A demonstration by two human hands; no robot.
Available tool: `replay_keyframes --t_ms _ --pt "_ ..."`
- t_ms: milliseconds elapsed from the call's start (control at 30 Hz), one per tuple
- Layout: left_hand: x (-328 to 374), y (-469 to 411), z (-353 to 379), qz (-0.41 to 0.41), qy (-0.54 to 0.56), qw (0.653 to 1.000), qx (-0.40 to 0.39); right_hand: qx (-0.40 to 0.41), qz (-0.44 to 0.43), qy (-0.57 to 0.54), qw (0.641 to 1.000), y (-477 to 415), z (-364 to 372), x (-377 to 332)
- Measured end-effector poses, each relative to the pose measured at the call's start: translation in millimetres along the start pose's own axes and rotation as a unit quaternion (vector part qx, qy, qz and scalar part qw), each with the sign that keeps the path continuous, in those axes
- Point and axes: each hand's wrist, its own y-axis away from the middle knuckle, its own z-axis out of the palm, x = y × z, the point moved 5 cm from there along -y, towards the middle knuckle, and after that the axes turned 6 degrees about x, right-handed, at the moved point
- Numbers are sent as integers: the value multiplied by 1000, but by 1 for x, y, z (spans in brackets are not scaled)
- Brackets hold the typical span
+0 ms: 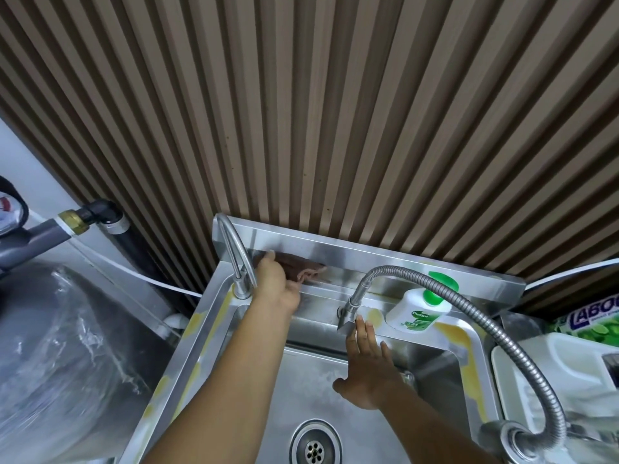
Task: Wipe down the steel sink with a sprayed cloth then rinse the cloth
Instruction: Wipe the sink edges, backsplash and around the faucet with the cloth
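The steel sink (201,333) fills the lower middle, its drain (315,447) at the bottom. My left hand (276,284) presses a brown cloth (303,267) against the sink's steel backsplash (368,259), just right of a curved tap (234,252). My right hand (368,366) hovers flat over the basin, fingers spread, its fingertips just below the base of a flexible-hose tap (348,311). It holds nothing.
A white Dettol soap bottle (418,311) with a green pump stands on the back ledge at the right. The flexible hose (495,333) arcs to the lower right. A white jug (562,366) sits right of the sink. A plastic-wrapped bulk (60,356) lies left.
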Motion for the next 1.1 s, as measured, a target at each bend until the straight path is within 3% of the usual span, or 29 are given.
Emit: replay_keyframes --t_ms 67,100,167,200,300,333,367,433,533,567,733,767,867,1000,1100 --pt "15 5 -20 177 -78 981 13 1 1 2 1000 0 0 -1" --pt "22 9 -29 286 -167 943 20 2 2 0 1000 0 0 -1" --pt "19 8 -42 464 -365 807 6 4 3 -2 1000 0 0 -2" --pt "8 -2 -45 501 -461 732 -19 5 5 -2 1000 0 0 -2" --pt "-46 -37 -59 473 -715 504 -107 3 8 4 1000 -1 1 -3" --pt "-61 -46 -64 471 -754 441 -123 2 8 4 1000 -1 1 -3" --pt "-70 -49 -67 471 -773 405 -131 0 7 5 1000 -1 1 -4" --pt "-80 -48 -66 468 -780 378 -171 -3 8 4 1000 -2 1 -3" --pt "-90 -39 -64 506 -765 303 -258 -7 7 4 1000 -1 2 -2" --pt "-84 -39 -63 507 -765 295 -264 -7 5 4 1000 -1 2 -1" --pt "-61 -45 -47 468 -781 375 -176 -3 8 2 1000 -1 1 -3" --pt "-68 -41 -46 474 -775 375 -183 -5 8 -1 1000 -1 1 -3" --pt "-84 -37 -55 513 -760 326 -230 -12 4 -2 1000 0 0 -2" --pt "-79 -45 -50 517 -761 336 -201 -10 9 -4 1000 -1 1 -3" --pt "-101 -40 -47 511 -765 313 -235 -11 10 -4 1000 -2 2 -3"
